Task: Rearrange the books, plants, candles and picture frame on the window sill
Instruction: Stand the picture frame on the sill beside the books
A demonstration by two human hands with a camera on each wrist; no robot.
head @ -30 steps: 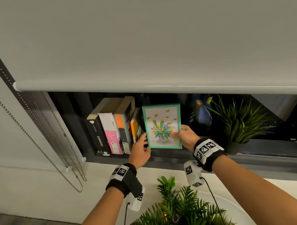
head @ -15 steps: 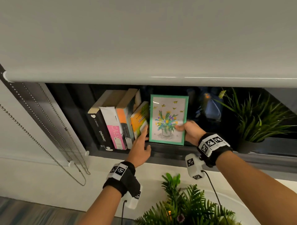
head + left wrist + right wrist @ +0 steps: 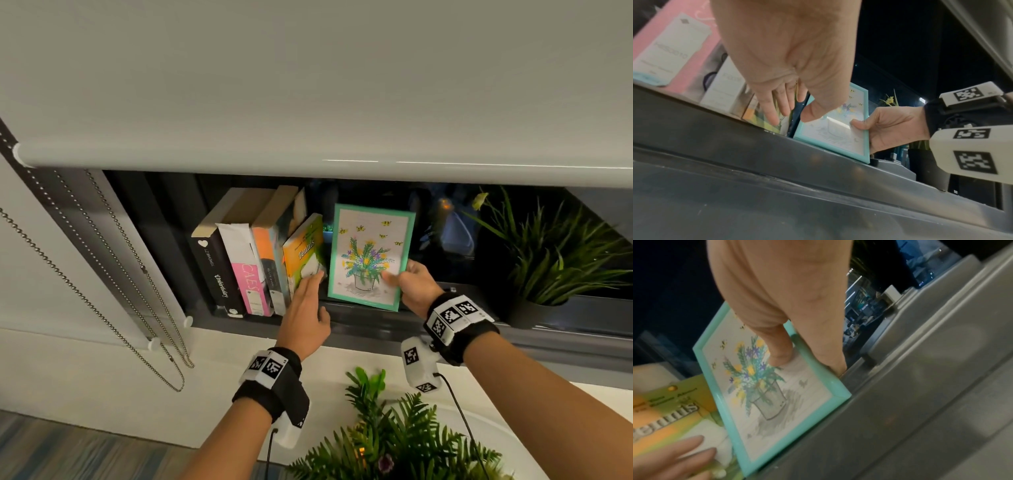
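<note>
My right hand [image 3: 412, 286] pinches the picture frame [image 3: 370, 255] by its right edge, standing it on the window sill [image 3: 376, 329] just beside the books [image 3: 253, 263]. My left hand [image 3: 305, 315] lies flat, fingers straight, against the tennis book [image 3: 305, 253]. I'm placing the frame; next, I reckon, steady that leaning book and let go gently.

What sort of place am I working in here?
Likely a home or office window sill at night: a half-lowered roller blind, dark glass behind a row of books, and a potted plant.
</note>
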